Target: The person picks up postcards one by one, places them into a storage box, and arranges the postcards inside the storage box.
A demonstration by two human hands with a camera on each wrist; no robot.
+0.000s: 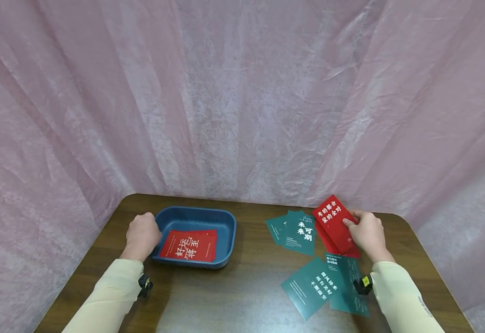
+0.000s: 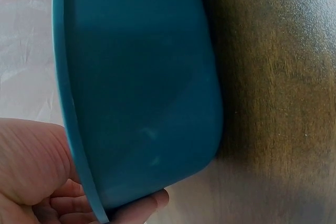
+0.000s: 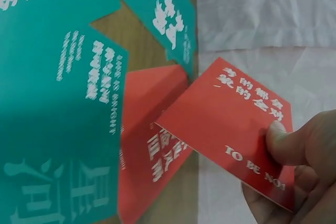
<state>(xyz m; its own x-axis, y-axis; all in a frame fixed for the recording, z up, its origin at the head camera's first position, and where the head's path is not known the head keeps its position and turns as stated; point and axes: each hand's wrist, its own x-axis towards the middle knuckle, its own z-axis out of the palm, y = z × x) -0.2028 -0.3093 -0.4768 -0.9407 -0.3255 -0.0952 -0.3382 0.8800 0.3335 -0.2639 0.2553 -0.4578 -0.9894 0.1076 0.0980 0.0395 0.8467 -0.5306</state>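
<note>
At the right of the head view my right hand pinches a red card with white lettering, thumb on its printed face and fingers behind. Another red card lies below it on the table, partly covered by a green card. My left hand grips the left side of a blue tray, its fingers curled around the tray's edge in the left wrist view. Inside the tray lie overlapping red cards with white writing.
Green cards overlap beside the red ones, toward the middle of the wooden table. Nearer the front lie a tilted green card and another green card, partly under the right wrist. A pink curtain hangs behind the table.
</note>
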